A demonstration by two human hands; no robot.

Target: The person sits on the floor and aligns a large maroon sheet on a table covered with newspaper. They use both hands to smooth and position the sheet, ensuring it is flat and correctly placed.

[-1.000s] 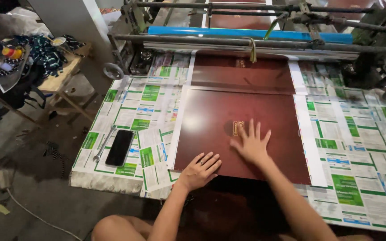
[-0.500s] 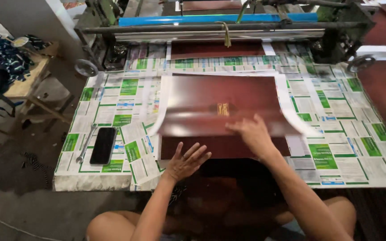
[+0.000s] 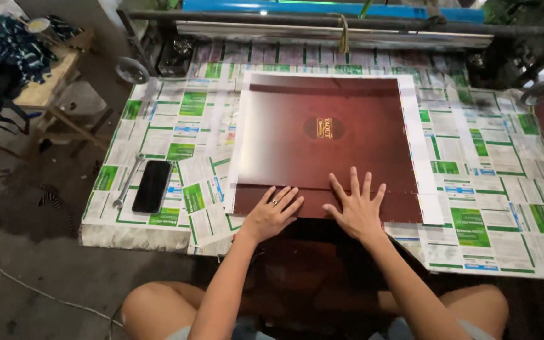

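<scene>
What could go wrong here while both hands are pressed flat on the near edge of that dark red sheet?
The left hand and right hand press only the near edge of the dark red sheet, so its far end might skew or lift. The top sheet looks slightly offset from the stack edge below, so alignment may drift. The phone and wrench lie near the table's front edge and could get knocked off.

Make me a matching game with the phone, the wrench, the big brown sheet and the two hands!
Things:
1. phone
2. wrench
3. brown sheet
4. left hand and right hand

Descriptions:
A. silver, lying farthest left
B. pressed flat on the sheet's near edge
C. black, lying beside the wrench
D. glossy, with a gold oval in its middle

Pairs: 1-C, 2-A, 3-D, 4-B
</scene>
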